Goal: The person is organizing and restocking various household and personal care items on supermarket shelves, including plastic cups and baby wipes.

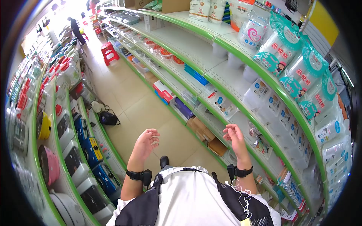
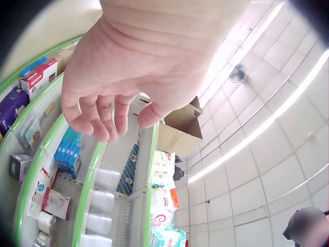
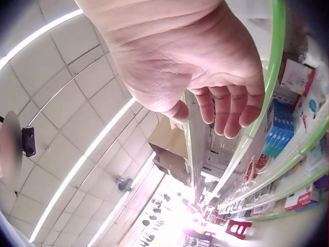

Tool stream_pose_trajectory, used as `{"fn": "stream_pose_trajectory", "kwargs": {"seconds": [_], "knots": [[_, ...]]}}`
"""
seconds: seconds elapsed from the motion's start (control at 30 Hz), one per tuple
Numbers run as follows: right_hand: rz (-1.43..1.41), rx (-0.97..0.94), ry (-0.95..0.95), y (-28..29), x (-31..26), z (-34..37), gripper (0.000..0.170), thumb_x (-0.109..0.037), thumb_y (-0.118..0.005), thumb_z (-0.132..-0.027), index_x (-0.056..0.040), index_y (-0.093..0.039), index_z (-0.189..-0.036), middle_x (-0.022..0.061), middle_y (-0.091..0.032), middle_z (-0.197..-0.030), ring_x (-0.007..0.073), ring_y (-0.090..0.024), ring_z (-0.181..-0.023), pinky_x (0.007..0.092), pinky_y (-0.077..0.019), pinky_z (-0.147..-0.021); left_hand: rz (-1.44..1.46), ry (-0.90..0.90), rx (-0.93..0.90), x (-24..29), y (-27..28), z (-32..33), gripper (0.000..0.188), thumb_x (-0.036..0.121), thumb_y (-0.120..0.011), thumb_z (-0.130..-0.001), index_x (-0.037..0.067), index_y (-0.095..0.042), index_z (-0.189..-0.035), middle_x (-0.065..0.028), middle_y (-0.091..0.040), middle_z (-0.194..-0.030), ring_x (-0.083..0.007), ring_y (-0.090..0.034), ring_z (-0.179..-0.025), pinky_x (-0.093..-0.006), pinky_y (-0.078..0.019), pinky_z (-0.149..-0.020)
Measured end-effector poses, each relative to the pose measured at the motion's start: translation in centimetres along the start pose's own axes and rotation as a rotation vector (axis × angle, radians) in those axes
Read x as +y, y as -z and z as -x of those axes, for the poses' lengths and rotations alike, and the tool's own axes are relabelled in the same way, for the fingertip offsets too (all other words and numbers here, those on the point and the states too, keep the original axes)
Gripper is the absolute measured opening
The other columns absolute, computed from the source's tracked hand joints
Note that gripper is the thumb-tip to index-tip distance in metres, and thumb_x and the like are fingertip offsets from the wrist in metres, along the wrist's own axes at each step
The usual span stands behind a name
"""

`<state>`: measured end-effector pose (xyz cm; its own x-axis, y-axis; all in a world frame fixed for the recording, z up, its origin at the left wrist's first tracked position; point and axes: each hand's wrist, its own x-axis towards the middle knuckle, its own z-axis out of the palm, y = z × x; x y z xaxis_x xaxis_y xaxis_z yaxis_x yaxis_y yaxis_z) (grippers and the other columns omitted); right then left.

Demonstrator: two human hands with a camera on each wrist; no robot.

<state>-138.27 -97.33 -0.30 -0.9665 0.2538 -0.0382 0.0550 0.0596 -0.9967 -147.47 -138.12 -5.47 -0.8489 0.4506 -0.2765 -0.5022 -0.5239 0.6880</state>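
In the head view my left hand [image 1: 145, 145] is raised over the aisle floor, its fingers loosely bent and nothing in it. Level with it on the other side, my right hand [image 1: 236, 138] hangs in the air in front of the shelf [image 1: 222, 69] with green edges, also holding nothing. Each wrist wears a black strap with a small camera. Both wrist views look along the palms: the left palm [image 2: 139, 67] and the right palm [image 3: 190, 56] have relaxed, curled fingers with bare space beneath. Near the right hand lie a brown package [image 1: 217, 146] and clear plastic packs [image 1: 225, 104].
Packs of cups in green wrapping [image 1: 279, 51] stand on the top shelf at right. Boxed gas stoves [image 1: 91, 148] line the left shelf. A black bag [image 1: 108, 117] lies on the tiled floor [image 1: 124, 98]. Further down are a red stool [image 1: 109, 53] and a person [image 1: 76, 31].
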Motion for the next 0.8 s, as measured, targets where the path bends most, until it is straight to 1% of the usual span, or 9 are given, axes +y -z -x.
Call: {"fn": "stream_pose_trajectory", "kwargs": {"seconds": [0.07,0.13,0.2,0.27,0.4,0.6,0.7,0.73,0.8], "knots": [[-0.015,0.046,0.012,-3.1,-0.8,-2.8,0.025,-0.027,-0.054,-0.107,-0.0067,-0.058,-0.122,0.0041,-0.065,-0.105,0.0110,-0.063,-0.085,0.0258,-0.0493,-0.077,-0.035,0.011,-0.048,3.8,2.0,-3.6,0.024,0.021,-0.053,-0.099,0.008,-0.058,-0.119,-0.0065,-0.066,-0.114,-0.0167,-0.063,-0.097,-0.0342,-0.0524,-0.085],[-0.054,0.069,-0.008,-5.6,-1.7,-4.6,0.026,-0.026,-0.054,-0.107,-0.0067,-0.057,-0.123,0.0053,-0.064,-0.108,0.0125,-0.065,-0.087,0.0274,-0.0514,-0.078,-0.058,0.018,-0.046,6.6,2.6,-5.6,0.026,0.022,-0.053,-0.100,0.008,-0.058,-0.121,-0.0071,-0.064,-0.122,-0.0176,-0.062,-0.107,-0.0363,-0.0516,-0.089],[-0.093,0.092,-0.027,-7.8,-2.6,-6.0,0.026,-0.026,-0.053,-0.107,-0.0068,-0.056,-0.124,0.0064,-0.064,-0.110,0.0140,-0.066,-0.089,0.0290,-0.0535,-0.079,-0.070,0.039,-0.091,8.9,3.6,-7.9,0.026,0.021,-0.053,-0.100,0.008,-0.058,-0.122,-0.0072,-0.063,-0.126,-0.0176,-0.061,-0.111,-0.0387,-0.0503,-0.093],[-0.190,0.115,-0.085,-9.8,-3.3,-7.2,0.027,-0.026,-0.052,-0.107,-0.0070,-0.054,-0.127,0.0093,-0.063,-0.116,0.0195,-0.069,-0.094,0.0341,-0.0572,-0.081,-0.066,0.059,-0.127,10.5,4.5,-9.8,0.027,0.021,-0.053,-0.100,0.008,-0.057,-0.123,-0.0073,-0.062,-0.130,-0.0176,-0.059,-0.115,-0.0410,-0.0489,-0.096],[-0.271,0.114,-0.126,-12.3,-3.2,-10.4,0.028,-0.026,-0.052,-0.107,-0.0080,-0.053,-0.128,0.0111,-0.062,-0.121,0.0235,-0.070,-0.098,0.0383,-0.0588,-0.083,-0.075,0.088,-0.161,12.6,6.1,-12.9,0.028,0.023,-0.054,-0.101,0.009,-0.057,-0.125,-0.0081,-0.060,-0.134,-0.0189,-0.057,-0.119,-0.0417,-0.0486,-0.097],[-0.362,0.119,-0.173,-13.1,-2.4,-17.6,0.031,-0.029,-0.054,-0.106,-0.0097,-0.050,-0.130,0.0121,-0.059,-0.127,0.0287,-0.066,-0.109,0.0431,-0.0585,-0.086,-0.023,0.117,-0.146,13.2,9.4,-17.8,0.027,0.023,-0.054,-0.101,0.009,-0.057,-0.125,-0.0087,-0.060,-0.135,-0.0205,-0.056,-0.122,-0.0425,-0.0486,-0.098],[-0.443,0.178,-0.186,-12.1,-2.1,-23.2,0.034,-0.032,-0.057,-0.104,-0.0105,-0.051,-0.130,0.0121,-0.059,-0.127,0.0316,-0.065,-0.111,0.0472,-0.0581,-0.088,-0.007,0.121,-0.101,14.0,10.1,-20.1,0.026,0.021,-0.053,-0.101,0.010,-0.057,-0.124,-0.0087,-0.060,-0.135,-0.0203,-0.056,-0.123,-0.0422,-0.0487,-0.098],[-0.446,0.163,-0.186,-11.4,-1.8,-25.6,0.034,-0.032,-0.057,-0.104,-0.0105,-0.051,-0.130,0.0121,-0.059,-0.127,0.0316,-0.065,-0.111,0.0472,-0.0581,-0.088,-0.010,0.119,-0.086,14.5,10.3,-21.0,0.026,0.022,-0.053,-0.101,0.010,-0.057,-0.124,-0.0088,-0.060,-0.135,-0.0202,-0.056,-0.123,-0.0420,-0.0487,-0.098],[-0.535,0.221,-0.188,-9.7,-1.5,-30.2,0.034,-0.032,-0.058,-0.103,-0.0105,-0.051,-0.129,0.0118,-0.060,-0.126,0.0328,-0.064,-0.112,0.0480,-0.0581,-0.089,-0.007,0.096,-0.067,15.2,10.2,-22.6,0.026,0.022,-0.053,-0.101,0.010,-0.058,-0.124,-0.0087,-0.060,-0.135,-0.0201,-0.056,-0.123,-0.0417,-0.0486,-0.098]]}}
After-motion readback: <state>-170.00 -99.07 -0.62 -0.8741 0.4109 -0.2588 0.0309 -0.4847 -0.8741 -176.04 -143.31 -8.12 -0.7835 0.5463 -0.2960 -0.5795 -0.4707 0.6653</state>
